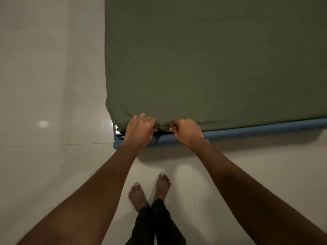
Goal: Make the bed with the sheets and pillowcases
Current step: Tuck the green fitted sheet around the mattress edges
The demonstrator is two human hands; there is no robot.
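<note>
Sheet (pixel 212 64) of olive green covers the top of the bed, lying mostly smooth with faint creases running toward the near left corner, and its near edge hangs just over the side of the mattress. Along that near edge, close to the corner, both hands have hold of the fabric: the left hand (pixel 140 127) has its fingers curled over the hem, and the right hand (pixel 185 129), just beside it, pinches the hem with fingers folded in, a small pucker of cloth between the two. Below the green edge a blue layer of the mattress (pixel 247 132) shows as a long strip running to the right, and at the corner a bit of metal bed frame (pixel 116 129) peeks out. The person stands at the foot of this edge on a pale glossy tiled floor (pixel 44 85), bare feet (pixel 150 191) close together and dark trousers (pixel 155 225) visible beneath the outstretched forearms.
</note>
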